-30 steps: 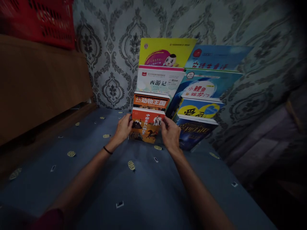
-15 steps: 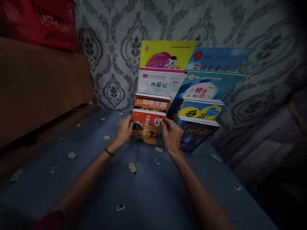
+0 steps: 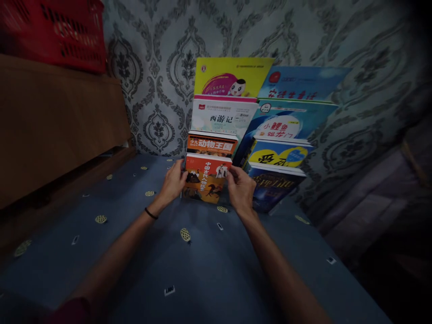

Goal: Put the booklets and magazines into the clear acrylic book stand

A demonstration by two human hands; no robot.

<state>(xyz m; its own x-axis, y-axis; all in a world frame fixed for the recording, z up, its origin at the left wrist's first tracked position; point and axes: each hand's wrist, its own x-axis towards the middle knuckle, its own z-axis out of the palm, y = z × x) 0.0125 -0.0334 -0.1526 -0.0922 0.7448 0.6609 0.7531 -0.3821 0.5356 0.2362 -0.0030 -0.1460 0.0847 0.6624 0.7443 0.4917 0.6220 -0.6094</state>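
A red-orange book [image 3: 206, 180] with horse and figure drawings on its cover stands upright at the front of the left row of books. My left hand [image 3: 173, 182] is at its left edge, thumb and fingers closed on that side. At the right edge, my right hand [image 3: 241, 188] pinches the same book, thumb toward the front. Directly behind stands an orange book [image 3: 212, 144], then a white book [image 3: 222, 114] and a tall yellow book [image 3: 232, 74]. Close by my right hand is a dark blue book [image 3: 278, 186], the front one of the right row.
The right row also holds a yellow-and-blue book [image 3: 280, 154], a teal book [image 3: 293, 119] and a light blue book [image 3: 303, 83]. Patterned wallpaper [image 3: 158, 67] rises behind. To the left, a red basket [image 3: 74, 40] sits on a wooden cabinet [image 3: 64, 121]. A blue pineapple-print cloth [image 3: 135, 252] lies underneath.
The view has shifted slightly, so the books appear a little further left. Both hands stay at the red-orange book's sides, with no clear change in their hold.
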